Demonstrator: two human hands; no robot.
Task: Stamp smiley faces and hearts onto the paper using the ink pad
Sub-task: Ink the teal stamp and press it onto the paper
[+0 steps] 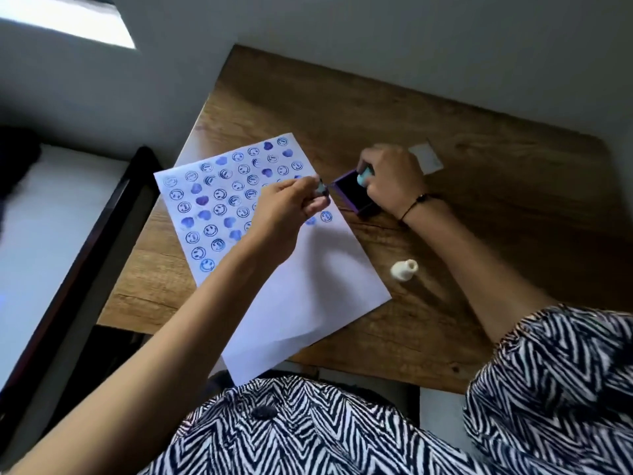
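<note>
A: Head view. Where's everything?

B: The paper lies askew on the wooden counter. Its far half, toward 11 o'clock, is filled with blue smileys and purple hearts; the near half, toward 5 o'clock, is blank. The ink pad, a small purple box, sits open on the counter just off the paper's edge at 2 o'clock.

A: And the hands?

B: The right hand has its grip closed on a pale blue stamp, held down into the pad. The left hand hangs over the paper with its grip pinched on a second stamp, which sits just beside the pad's near corner. Which one is the smiley and which the heart I can't tell; both are blurred.

A: Anything else on the counter?

B: A small white cap at 4 o'clock from the pad, and a pale card beyond the right hand at 1 o'clock.

A: What could go wrong from here?

B: As I judge it, three things. The paper isn't pinned by either hand, so a stamp pressed at an angle could drag it and smear the print. The left wrist hovers over rows that may be wet; lowering it would smudge them. And the two stamps are close together at the pad, so bringing both in could knock the pad, or an over-inked face could print a blob like some hearts already look.
</note>
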